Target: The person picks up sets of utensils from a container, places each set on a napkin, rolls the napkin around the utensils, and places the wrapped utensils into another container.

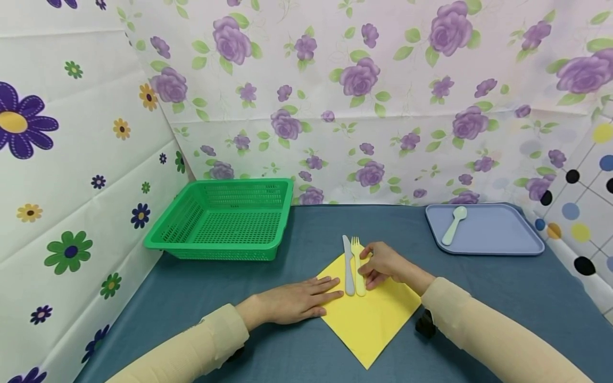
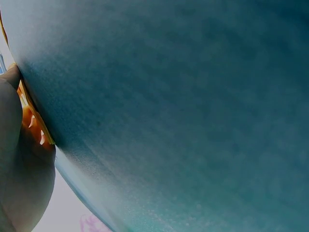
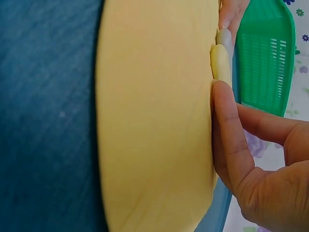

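Note:
A yellow napkin (image 1: pixel 371 324) lies as a diamond on the blue cloth. On its upper part a grey knife (image 1: pixel 348 266) and a pale yellow fork (image 1: pixel 357 268) lie side by side, tips pointing away from me. My left hand (image 1: pixel 301 299) rests flat with fingers spread on the napkin's left corner, beside the knife. From the right, my right hand (image 1: pixel 385 263) has bent fingers at the fork and holds it by its neck and handle. In the right wrist view the fork's handle end (image 3: pixel 220 63) shows just past the fingertips (image 3: pixel 223 94).
A green basket (image 1: pixel 217 252) stands at the back left. At the back right is a blue-grey tray (image 1: pixel 498 229) with a pale green spoon (image 1: pixel 455 225) on it. Flowered sheets (image 1: pixel 325 154) hang behind and at the left of the cloth-covered table (image 1: pixel 201 298).

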